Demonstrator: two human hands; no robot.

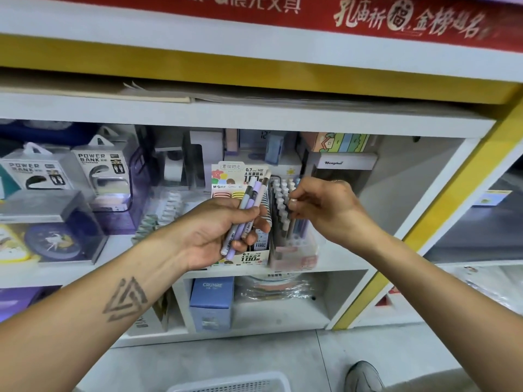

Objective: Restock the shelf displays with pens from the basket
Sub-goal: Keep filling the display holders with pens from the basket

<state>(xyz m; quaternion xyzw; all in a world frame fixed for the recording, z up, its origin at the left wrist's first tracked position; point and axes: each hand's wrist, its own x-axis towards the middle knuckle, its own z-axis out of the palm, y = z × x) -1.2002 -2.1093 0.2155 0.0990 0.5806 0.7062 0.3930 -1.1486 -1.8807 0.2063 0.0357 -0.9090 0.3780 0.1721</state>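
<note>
White shelf (334,265), front edge: our left hand (218,233) gripped three pens (249,210); right hand (319,205) fingers pinched one pen in the display box (291,250).

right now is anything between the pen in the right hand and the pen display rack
Nothing visible. The right hand pinches a pen directly over the pen display rack, among the pens already standing there. The left hand, holding a bunch of pens, sits beside the rack to its left, not in the path.

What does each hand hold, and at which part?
Left hand: three pens, gripped around their lower halves. Right hand: fingers pinch one pen's top in the display.
</note>
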